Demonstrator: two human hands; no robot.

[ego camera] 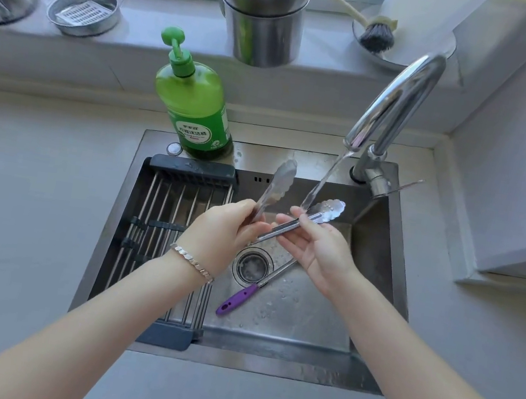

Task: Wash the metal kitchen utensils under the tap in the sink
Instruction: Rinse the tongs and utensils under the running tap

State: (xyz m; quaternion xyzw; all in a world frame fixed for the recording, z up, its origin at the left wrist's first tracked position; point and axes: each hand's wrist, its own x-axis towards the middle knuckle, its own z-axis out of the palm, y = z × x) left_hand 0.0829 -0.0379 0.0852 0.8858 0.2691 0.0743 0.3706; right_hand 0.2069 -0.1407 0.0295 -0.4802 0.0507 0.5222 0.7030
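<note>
Metal tongs (279, 181) are spread wide over the sink (394, 238). My left hand (223, 231) grips the left arm of the tongs, whose scalloped tip points up and back. My right hand (312, 247) pinches the right arm of the tongs, and its tip (331, 209) lies in the water stream (323, 180) running from the chrome tap (401, 97). A utensil with a purple handle (237, 299) lies on the sink floor beside the drain (252, 265); my right hand hides its working end.
A roll-up drying rack (164, 219) covers the sink's left part. A green soap bottle (196, 102) stands at the sink's back edge. On the window ledge are stacked steel buckets (264, 13), a round tin (83, 11) and a dish brush (377, 36).
</note>
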